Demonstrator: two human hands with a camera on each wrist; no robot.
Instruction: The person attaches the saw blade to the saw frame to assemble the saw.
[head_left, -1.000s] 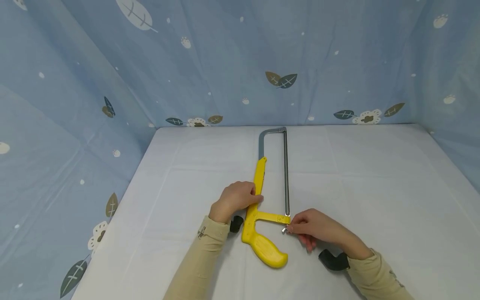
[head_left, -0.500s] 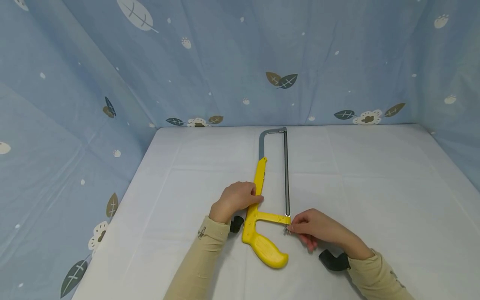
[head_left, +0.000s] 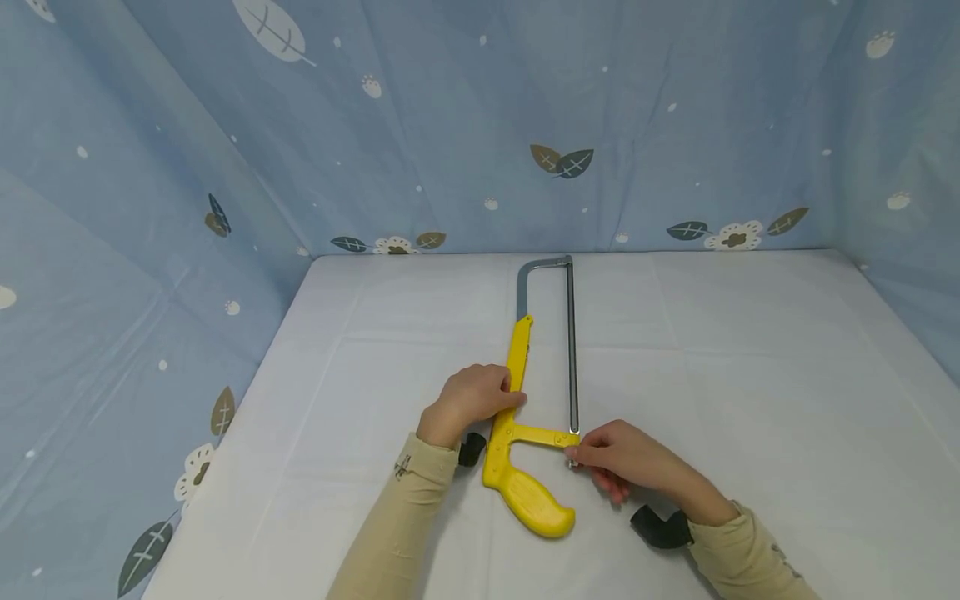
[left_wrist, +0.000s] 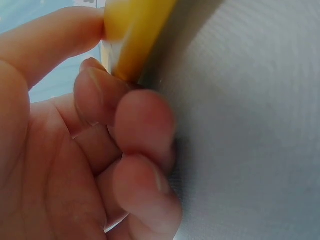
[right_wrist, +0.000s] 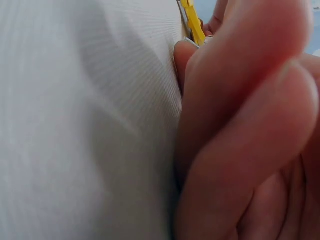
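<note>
A hacksaw [head_left: 536, 504] lies flat on the white cloth in the head view, its yellow handle toward me and its grey bow away from me. Along its right side runs the straight dark blade [head_left: 573, 350]. My left hand [head_left: 471, 398] holds the yellow frame between thumb and fingers. In the left wrist view, the thumb presses the yellow frame [left_wrist: 145, 37] while curled fingertips reach its underside. My right hand [head_left: 633, 454] pinches the small silvery wing nut [head_left: 573, 464] below the blade's near end. Its fingertips cover most of the nut.
The white cloth [head_left: 750, 400] covers the table. A blue patterned curtain [head_left: 465, 125] hangs along the back and sides. Black curved wrist pieces [head_left: 662, 527] sit at both of my wrists, close to the cloth.
The wing nut has turned under my right fingers, showing a different side. My right fingertips and wrist have shifted slightly. Left hand and hacksaw stay in place.
</note>
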